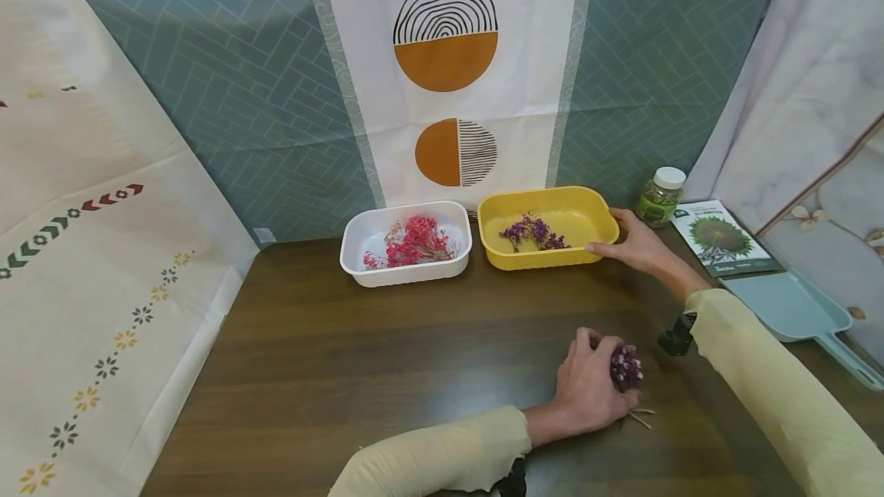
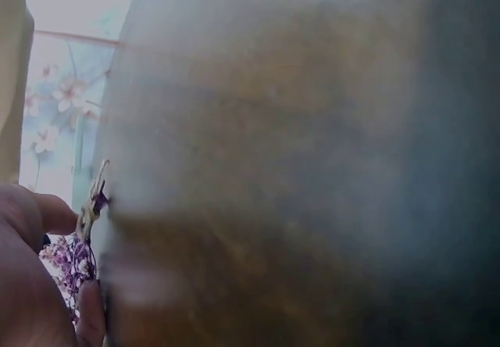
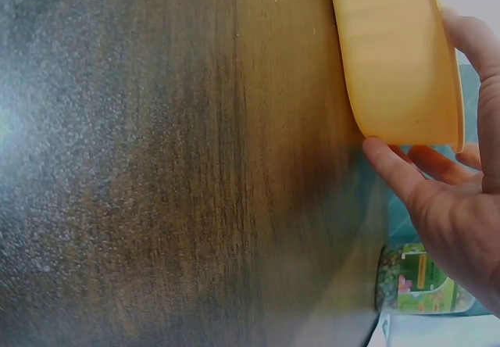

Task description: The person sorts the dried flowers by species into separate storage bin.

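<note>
My left hand (image 1: pixel 587 391) is low over the wooden table, gripping a small bunch of purple dried flowers (image 1: pixel 626 368). Thin pale stems (image 1: pixel 642 414) stick out below it, and the left wrist view shows twine (image 2: pixel 87 218) near the thumb. Farther back, my right hand (image 1: pixel 641 245) holds the right end of a yellow tray (image 1: pixel 525 261). In the right wrist view its thumb lies along the rim and its fingers touch the tray's end wall. More purple dried flowers (image 1: pixel 533 233) lie inside that tray.
A white tray (image 1: pixel 414 277) with pink dried flowers (image 1: pixel 418 238) stands left of the yellow one. At the right are a lidded jar (image 1: pixel 659 198), a seed packet (image 1: pixel 725 238) and a pale blue dustpan (image 1: pixel 787 304). Cloth hangs behind the table.
</note>
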The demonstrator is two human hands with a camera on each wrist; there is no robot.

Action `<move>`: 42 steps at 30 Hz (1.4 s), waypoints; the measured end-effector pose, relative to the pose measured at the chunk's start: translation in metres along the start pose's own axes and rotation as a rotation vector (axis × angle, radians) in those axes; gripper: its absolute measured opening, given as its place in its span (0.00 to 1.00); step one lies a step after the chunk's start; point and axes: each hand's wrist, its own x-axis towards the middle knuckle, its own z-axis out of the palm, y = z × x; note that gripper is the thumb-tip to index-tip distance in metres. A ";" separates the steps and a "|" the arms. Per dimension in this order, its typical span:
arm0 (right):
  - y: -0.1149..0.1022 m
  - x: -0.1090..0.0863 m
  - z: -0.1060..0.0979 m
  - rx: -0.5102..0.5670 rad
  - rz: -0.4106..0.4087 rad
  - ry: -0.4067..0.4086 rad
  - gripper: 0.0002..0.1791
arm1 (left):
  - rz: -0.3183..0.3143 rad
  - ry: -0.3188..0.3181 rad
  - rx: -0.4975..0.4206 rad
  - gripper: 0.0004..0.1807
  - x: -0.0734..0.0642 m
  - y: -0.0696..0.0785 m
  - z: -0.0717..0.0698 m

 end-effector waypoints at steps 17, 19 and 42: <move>0.000 0.000 0.001 0.001 -0.014 0.005 0.60 | 0.098 0.002 -0.139 0.25 0.000 -0.011 -0.007; 0.000 0.000 0.001 -0.003 -0.009 0.006 0.60 | 0.094 -0.007 -0.166 0.25 0.002 -0.012 -0.010; -0.001 0.002 0.001 -0.023 0.005 0.021 0.59 | 0.068 0.108 -0.197 0.29 0.043 -0.027 -0.051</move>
